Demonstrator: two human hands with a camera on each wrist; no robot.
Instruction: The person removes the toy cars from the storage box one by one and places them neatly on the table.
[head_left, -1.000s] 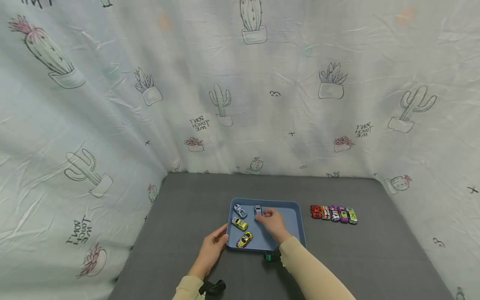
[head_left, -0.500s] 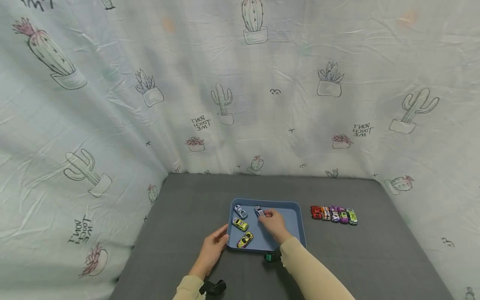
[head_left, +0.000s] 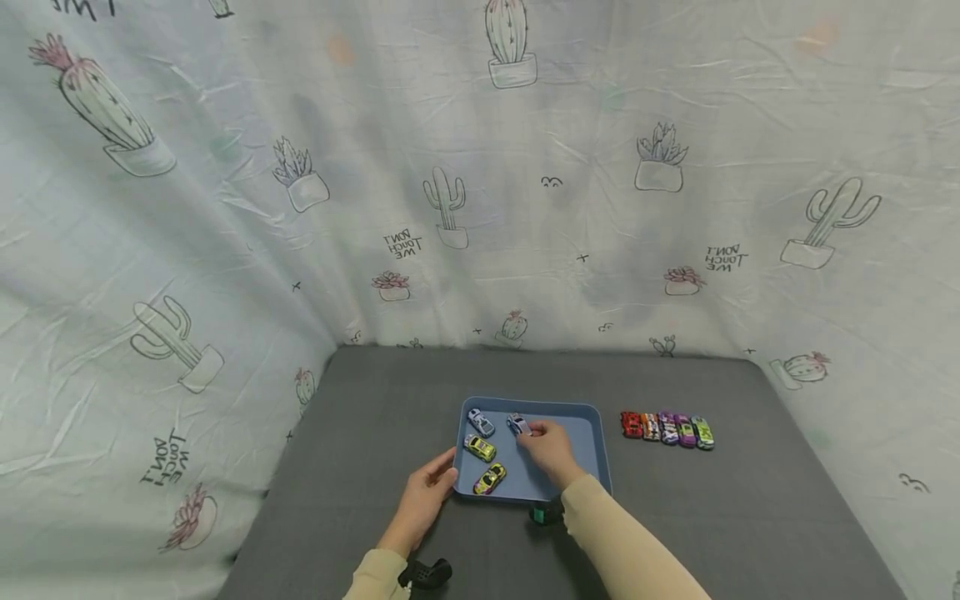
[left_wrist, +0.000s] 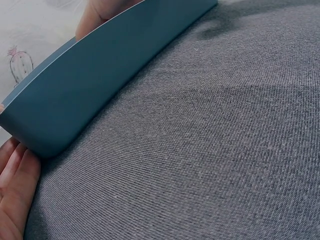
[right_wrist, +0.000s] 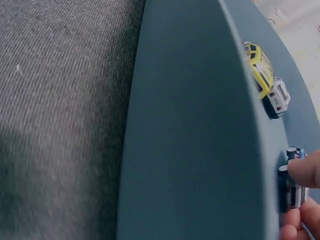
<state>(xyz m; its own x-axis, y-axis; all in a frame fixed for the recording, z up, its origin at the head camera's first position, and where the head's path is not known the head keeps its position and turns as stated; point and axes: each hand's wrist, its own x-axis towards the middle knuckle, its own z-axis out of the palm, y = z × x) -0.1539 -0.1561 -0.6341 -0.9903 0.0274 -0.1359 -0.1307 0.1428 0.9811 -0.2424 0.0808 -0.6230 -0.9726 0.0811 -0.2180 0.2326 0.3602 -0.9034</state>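
In the head view, my right hand pinches a silver toy car inside the blue tray. The right wrist view shows thumb and fingers on that silver toy car, partly covering it. My left hand holds the tray's near left corner, its fingers low against the outside in the left wrist view. Along the tray's left side lie a light blue toy car, a yellow toy car and a yellow-and-black toy car, set at different angles.
Right of the tray, several toy cars in red, orange, white-purple, purple and green stand side by side in a row. Everything rests on a grey cloth-covered table. A cactus-print curtain hangs behind and at both sides.
The silver toy car has turned slightly from upright to slanted under my right hand's fingers, staying in nearly the same spot. My left hand and the tray have stayed put.
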